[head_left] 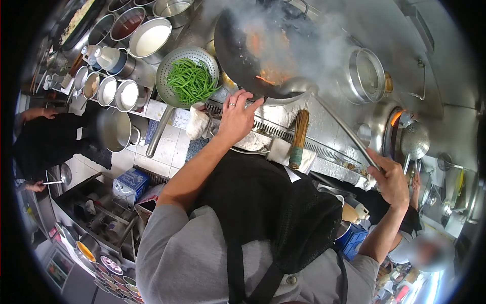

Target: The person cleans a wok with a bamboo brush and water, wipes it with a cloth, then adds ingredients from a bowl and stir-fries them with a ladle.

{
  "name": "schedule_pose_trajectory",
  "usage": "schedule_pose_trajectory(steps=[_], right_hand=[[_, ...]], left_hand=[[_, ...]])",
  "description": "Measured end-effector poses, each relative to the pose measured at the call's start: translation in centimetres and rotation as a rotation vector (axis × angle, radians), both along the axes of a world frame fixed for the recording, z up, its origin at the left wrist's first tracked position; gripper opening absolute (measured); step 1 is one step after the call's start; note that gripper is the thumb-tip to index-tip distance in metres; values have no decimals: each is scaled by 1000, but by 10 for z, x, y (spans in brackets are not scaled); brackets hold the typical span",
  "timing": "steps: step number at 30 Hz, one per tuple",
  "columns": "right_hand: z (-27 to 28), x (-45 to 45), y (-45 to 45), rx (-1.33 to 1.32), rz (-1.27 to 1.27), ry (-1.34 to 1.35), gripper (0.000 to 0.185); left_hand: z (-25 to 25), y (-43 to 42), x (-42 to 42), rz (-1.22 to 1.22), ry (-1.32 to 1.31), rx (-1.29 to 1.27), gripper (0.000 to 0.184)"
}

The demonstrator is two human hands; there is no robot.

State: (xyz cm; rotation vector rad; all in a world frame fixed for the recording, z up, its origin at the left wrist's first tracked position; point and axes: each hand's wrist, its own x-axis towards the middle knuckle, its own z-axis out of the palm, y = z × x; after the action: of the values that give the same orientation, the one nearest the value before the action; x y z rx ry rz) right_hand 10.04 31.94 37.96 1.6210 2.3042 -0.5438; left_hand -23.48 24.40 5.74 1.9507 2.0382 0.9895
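My right hand (pixel 390 180) is closed around the long handle of a metal ladle (pixel 344 125). The ladle's bowl (pixel 299 86) rests inside a dark wok (pixel 230 55), at its near right rim. Steam rises from the wok and partly veils orange-red food (pixel 271 76) in it. At the wok's near left edge is my left hand (pixel 237 117), a ring on one finger, its fingers apart and reaching toward the rim. Whether the fingertips touch the rim I cannot tell. Left of the wok, a perforated strainer (pixel 164 76) holds green beans (pixel 192 81).
A bamboo brush (pixel 299 137) stands at the stove's front edge. Metal pots, one with white liquid (pixel 151 40), and small seasoning cups (pixel 126 95) line the left. On the right are a steel pot (pixel 367 76) and a skimmer (pixel 415 141). Other people work at both sides.
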Motion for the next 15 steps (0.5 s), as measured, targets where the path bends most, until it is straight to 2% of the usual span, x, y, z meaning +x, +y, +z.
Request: schedule_pose_trajectory(steps=[3,5,6,7,8,10,11,13,15], right_hand=[[-60,3,23,52,106,19,53],[-128,-3,48,110,25,98,50],[-176,10,67,225,107,307,49],[-197,1,78,185,10,356,48],[-199,-16,79,197,25,366,48],[-204,-55,72,36,-387,514,47],[-221,-61,73,37,-383,524,47],[-280,-67,79,434,-148,515,53],[-320,-78,67,413,-120,569,54]], left_hand=[[-1,1,1,0,8,5,56],[1,0,4,19,2,9,56],[1,-1,4,11,5,0,56],[1,-1,3,1,12,-7,56],[1,0,3,15,21,7,56],[-2,0,3,2,36,4,56],[-1,0,2,-6,34,3,57],[0,-1,2,-12,35,9,58],[3,-2,0,-34,28,-2,61]])
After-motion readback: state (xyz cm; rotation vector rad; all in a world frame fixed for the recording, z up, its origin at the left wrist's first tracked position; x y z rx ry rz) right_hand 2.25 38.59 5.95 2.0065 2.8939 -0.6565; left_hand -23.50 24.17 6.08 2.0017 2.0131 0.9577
